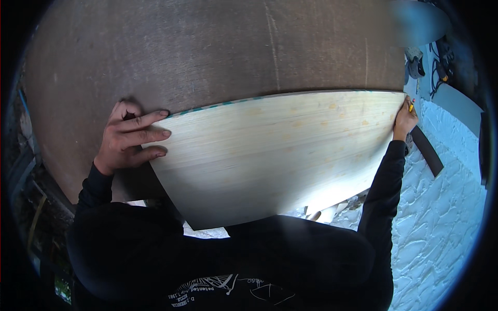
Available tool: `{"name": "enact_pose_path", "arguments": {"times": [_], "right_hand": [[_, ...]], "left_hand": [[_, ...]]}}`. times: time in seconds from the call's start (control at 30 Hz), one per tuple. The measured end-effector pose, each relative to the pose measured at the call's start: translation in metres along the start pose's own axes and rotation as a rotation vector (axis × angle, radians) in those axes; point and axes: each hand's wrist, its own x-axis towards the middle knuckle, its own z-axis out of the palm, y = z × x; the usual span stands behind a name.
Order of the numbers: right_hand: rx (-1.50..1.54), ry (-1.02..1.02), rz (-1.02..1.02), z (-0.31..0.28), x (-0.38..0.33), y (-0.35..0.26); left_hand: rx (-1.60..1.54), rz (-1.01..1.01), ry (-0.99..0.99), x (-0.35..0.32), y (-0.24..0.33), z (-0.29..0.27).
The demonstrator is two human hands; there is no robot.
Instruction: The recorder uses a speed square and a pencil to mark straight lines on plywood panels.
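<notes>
A pale, light-grained wood panel lies over a large dark brown board, its far edge marked with green patches toward the left. At the panel's left far corner, my left hand is open, its spread fingertips resting on the corner. My right hand is closed at the panel's right far corner, holding a yellow pencil with a red tip. Part of the right fingers is hidden, so whether they also grip the panel's edge cannot be made out.
A white rough-textured surface spreads at the right, with a dark strip lying against it beside my right wrist. Cords and tools sit at the far right. Light scraps show below the panel's near edge.
</notes>
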Motion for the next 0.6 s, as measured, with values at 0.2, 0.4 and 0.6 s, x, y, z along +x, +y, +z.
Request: {"name": "enact_pose_path", "arguments": {"times": [0.2,0.4,0.6], "right_hand": [[0.08,-0.009,0.069,0.001,0.001,0.0],[0.108,0.005,0.055,0.003,0.003,0.007],[0.042,0.025,0.032,-0.002,0.002,0.008]], "left_hand": [[0.048,0.042,0.012,-0.001,-0.002,0.001],[0.065,0.065,0.02,-0.003,-0.004,0.002],[0.126,0.082,0.04,-0.003,-0.005,0.004]]}}
